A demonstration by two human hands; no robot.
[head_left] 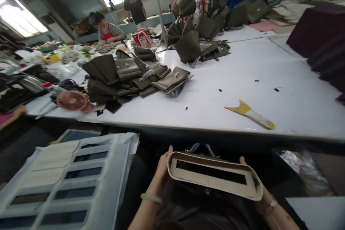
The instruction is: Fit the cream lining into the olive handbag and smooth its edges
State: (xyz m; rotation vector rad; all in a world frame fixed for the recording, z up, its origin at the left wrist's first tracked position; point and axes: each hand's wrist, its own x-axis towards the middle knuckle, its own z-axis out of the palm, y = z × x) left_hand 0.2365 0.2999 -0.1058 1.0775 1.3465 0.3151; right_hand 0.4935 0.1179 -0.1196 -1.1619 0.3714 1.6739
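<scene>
A dark bag body with a pale base panel [212,178] hangs over my lap, its base facing up toward me. A black strip lies in the middle of that panel, and a piece of clear plastic shows at the far edge. My left hand [164,161] grips the bag's left end, with a bangle on the wrist. At the right end my right hand [260,196] holds the bag, its fingers mostly behind it. Beyond the bag, a yellow and white scraper-like tool [250,114] lies on the white table [210,115].
Grey-green bags are piled on the table at the left [126,73] and farther back [191,45]. A pink fan [72,100] stands at the table's left. A tray with dark strips [64,183] is at lower left. Several people are across the table.
</scene>
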